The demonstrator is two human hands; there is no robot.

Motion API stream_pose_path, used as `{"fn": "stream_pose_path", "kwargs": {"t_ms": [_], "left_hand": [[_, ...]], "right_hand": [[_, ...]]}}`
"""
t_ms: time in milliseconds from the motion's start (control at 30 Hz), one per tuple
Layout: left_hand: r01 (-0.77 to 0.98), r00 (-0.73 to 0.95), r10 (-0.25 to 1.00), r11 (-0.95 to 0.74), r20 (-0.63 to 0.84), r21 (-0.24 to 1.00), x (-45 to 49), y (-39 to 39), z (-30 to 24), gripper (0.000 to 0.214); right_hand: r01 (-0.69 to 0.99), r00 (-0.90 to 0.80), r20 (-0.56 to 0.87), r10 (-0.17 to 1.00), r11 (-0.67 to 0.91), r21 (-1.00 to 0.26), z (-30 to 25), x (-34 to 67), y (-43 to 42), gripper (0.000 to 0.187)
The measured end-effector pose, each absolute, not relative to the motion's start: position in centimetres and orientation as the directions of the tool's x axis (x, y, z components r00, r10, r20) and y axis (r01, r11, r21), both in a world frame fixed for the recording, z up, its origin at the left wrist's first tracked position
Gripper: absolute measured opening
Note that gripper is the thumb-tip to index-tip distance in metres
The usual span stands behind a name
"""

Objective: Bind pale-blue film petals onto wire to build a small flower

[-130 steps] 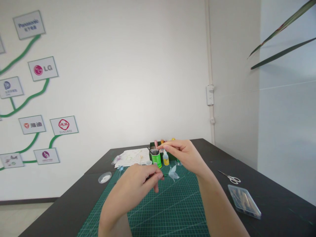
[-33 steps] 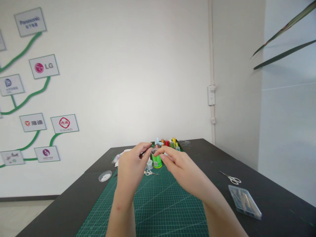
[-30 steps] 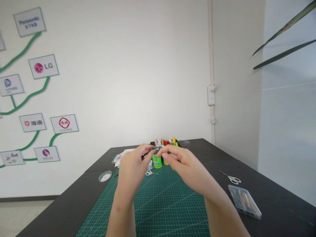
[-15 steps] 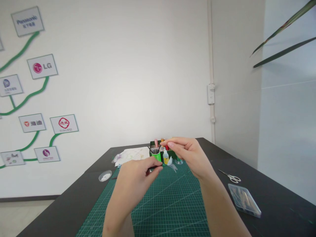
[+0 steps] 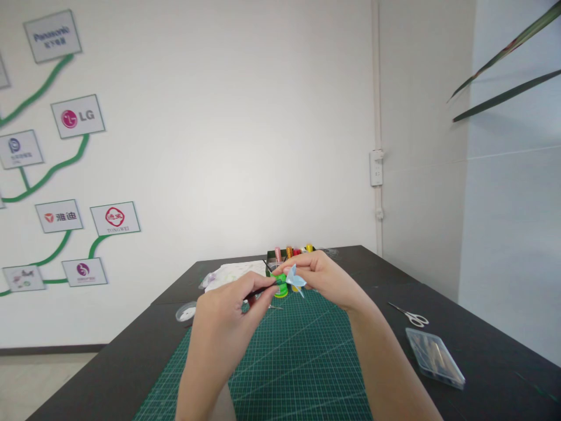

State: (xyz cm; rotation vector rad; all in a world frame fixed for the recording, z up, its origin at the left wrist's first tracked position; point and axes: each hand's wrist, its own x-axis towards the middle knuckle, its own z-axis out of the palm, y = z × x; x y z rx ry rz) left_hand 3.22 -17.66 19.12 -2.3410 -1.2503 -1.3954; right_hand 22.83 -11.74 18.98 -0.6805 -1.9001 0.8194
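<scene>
My left hand (image 5: 239, 310) is closed in a pinch round a thin dark stick (image 5: 260, 291), which points right towards a small green part. At its far end sits a pale blue flower-like piece (image 5: 295, 277) with pointed petals and a thin pale strip hanging below. Over on the right, my right hand (image 5: 322, 278) has its fingers pinched together just behind the petals. Whatever lies between those fingertips is hidden or too fine to see. Both hands are raised above the green cutting mat (image 5: 302, 356).
Behind the hands stand a bright green pot (image 5: 279, 290) with dark sticks and a box of thread spools (image 5: 289, 252). White paper (image 5: 234, 275) and a round clear dish (image 5: 186, 311) lie left. Scissors (image 5: 414, 317) and a clear plastic case (image 5: 435, 358) lie right.
My right hand has come down and left to the petals. My left hand has risen slightly, and the flower-like piece has moved up and left, showing more of its blue petals.
</scene>
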Motion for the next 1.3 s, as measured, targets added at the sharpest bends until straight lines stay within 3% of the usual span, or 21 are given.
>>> {"fn": "stream_pose_path", "kwargs": {"t_ms": [200,300,433,633,733,900,967,1133,1300], "left_hand": [[0.661,0.064,0.56,-0.644,0.826,0.385,3.8,-16.8,19.2,0.02],[0.629,0.051,0.557,-0.663,0.829,0.407,4.3,-16.4,19.2,0.026],[0.604,0.049,0.548,-0.682,0.835,0.412,5.0,-15.9,19.3,0.02],[0.544,-0.059,0.53,-0.693,0.846,0.472,4.9,-15.4,19.3,0.019],[0.516,-0.089,0.536,-0.696,0.839,0.499,4.7,-15.2,19.3,0.019],[0.516,-0.059,0.563,-0.69,0.825,0.508,4.6,-15.2,19.4,0.018],[0.515,-0.053,0.556,-0.697,0.83,0.5,4.7,-15.3,19.5,0.018],[0.521,-0.047,0.547,-0.7,0.836,0.488,4.7,-15.5,19.5,0.018],[0.532,-0.025,0.542,-0.704,0.84,0.47,4.7,-15.6,19.5,0.018]], "right_hand": [[0.142,-0.472,0.513,0.717,0.637,-0.758,19.7,23.0,-12.5,0.033],[0.135,-0.493,0.495,0.716,0.625,-0.769,19.8,23.4,-12.6,0.03],[0.062,-0.503,0.486,0.715,0.591,-0.805,19.4,24.2,-12.2,0.026],[-0.208,-0.254,0.557,0.791,0.518,-0.83,19.4,24.8,-11.4,0.022],[-0.127,-0.109,0.582,0.806,0.57,-0.812,19.5,24.9,-11.2,0.025],[0.106,0.137,0.706,0.695,0.698,-0.708,19.5,24.9,-12.0,0.026],[0.116,0.076,0.716,0.694,0.707,-0.697,19.6,24.7,-12.8,0.027],[0.12,-0.272,0.647,0.712,0.693,-0.711,19.7,23.4,-14.6,0.021],[-0.018,-0.445,0.548,0.708,0.605,-0.796,19.1,21.3,-15.3,0.033]]}}
